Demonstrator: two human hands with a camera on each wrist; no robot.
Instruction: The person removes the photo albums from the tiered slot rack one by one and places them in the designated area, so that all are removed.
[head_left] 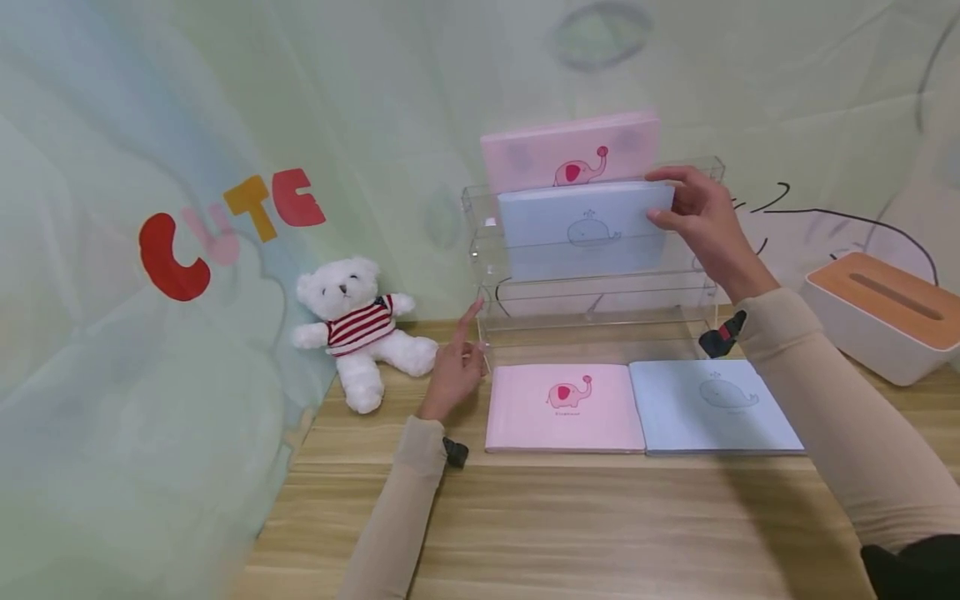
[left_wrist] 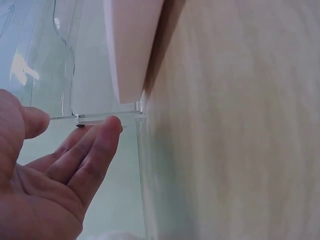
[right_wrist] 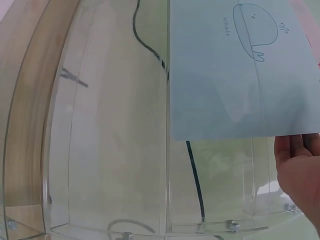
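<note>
My right hand (head_left: 701, 212) pinches the right edge of a pale blue notebook (head_left: 540, 225) with a whale drawing, thumb in front and fingers behind. This notebook stands upright in an upper tier of a clear acrylic rack (head_left: 592, 321). Behind it, higher up, leans a pink notebook (head_left: 525, 158) with an elephant. In the right wrist view the whale notebook (right_wrist: 215, 95) shows sideways beside the hand (right_wrist: 302, 170). At the rack's lower left side is my left hand (head_left: 453, 375), index finger extended. Its fingertips are right at the clear side edge in the left wrist view.
On the wooden table (head_left: 540, 525) before the rack lie another pink notebook (head_left: 525, 408) and another blue notebook (head_left: 675, 429), side by side. A white teddy bear (head_left: 360, 325) sits left; a tissue box (head_left: 877, 321) stands right. A printed curtain (head_left: 405, 108) hangs behind.
</note>
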